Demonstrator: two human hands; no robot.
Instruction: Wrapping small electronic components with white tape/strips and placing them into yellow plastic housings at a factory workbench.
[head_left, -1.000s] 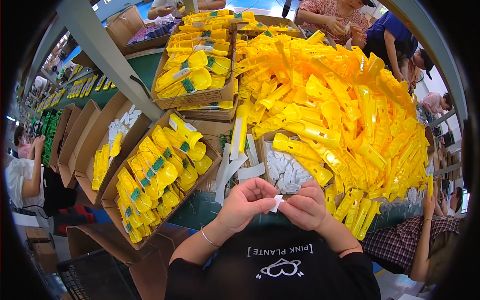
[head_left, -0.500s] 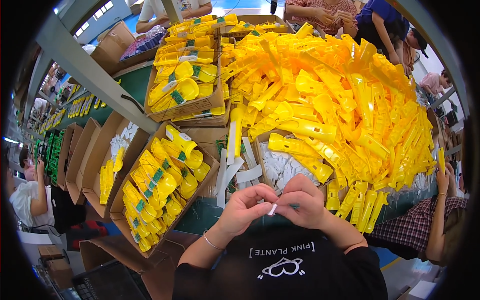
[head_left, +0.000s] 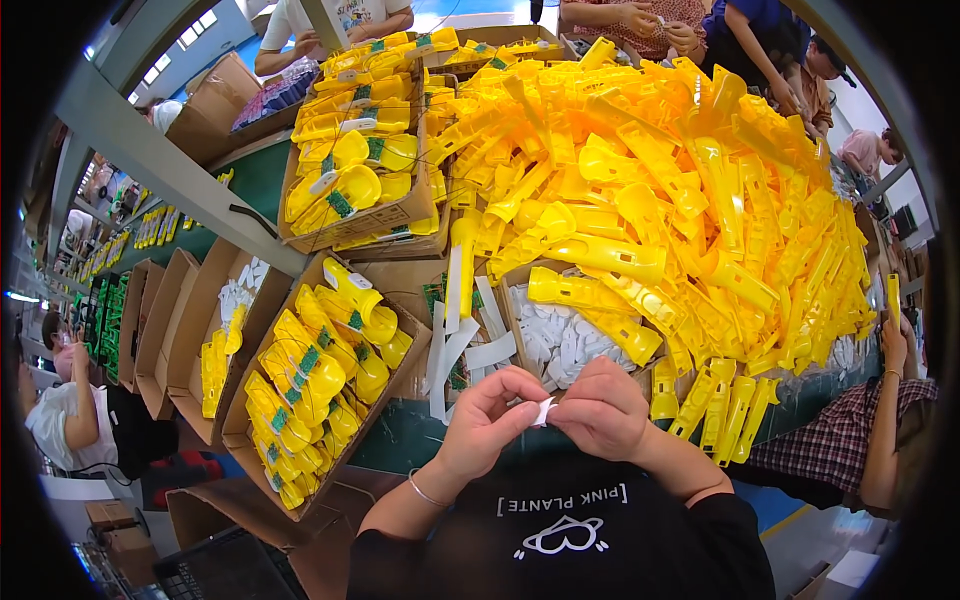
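small white strip (head_left: 543,410) pinched between both hands, low centre, just above the near counter edge (head_left: 400,445) | left hand (head_left: 487,420) and right hand (head_left: 600,410) both clenched on it, fingertips meeting | box of white pieces (head_left: 560,340) just beyond | yellow plastic housings pile (head_left: 660,200) crowds right | box of assembled yellow parts (head_left: 320,380) left; little free room.

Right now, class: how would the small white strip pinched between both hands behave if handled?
The white strip looks thin and flat, so probably floppy and very light. Both hands, left hand and right hand, pinch it by fingertips, suggesting it creases easily.
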